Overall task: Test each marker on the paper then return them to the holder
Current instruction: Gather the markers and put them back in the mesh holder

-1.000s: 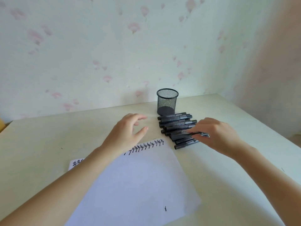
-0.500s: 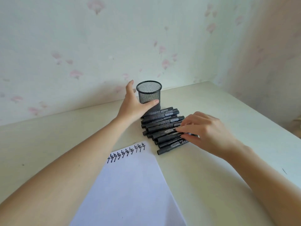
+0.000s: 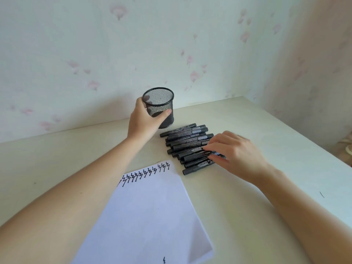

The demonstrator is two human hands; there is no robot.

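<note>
A black mesh holder [image 3: 162, 105] is tilted toward me, its base just off the table, and it looks empty. My left hand [image 3: 144, 121] grips it from the left, thumb across the front. Several black markers [image 3: 187, 143] lie side by side in a pile on the table, right of the holder. My right hand [image 3: 234, 155] rests on the pile's right end, fingers curled round one or two markers there. A white sheet of paper [image 3: 150, 216] lies in front, with a row of black zigzag test marks [image 3: 146, 173] along its top edge.
The cream table [image 3: 266, 130] meets flowered wallpaper [image 3: 95, 54] behind and at the right. My forearms cross the near part of the table. One small black mark [image 3: 164, 260] sits near the paper's bottom edge.
My left hand reached from above the paper to the holder, gripped it and tilted it up. My right hand stayed on the markers' right end.
</note>
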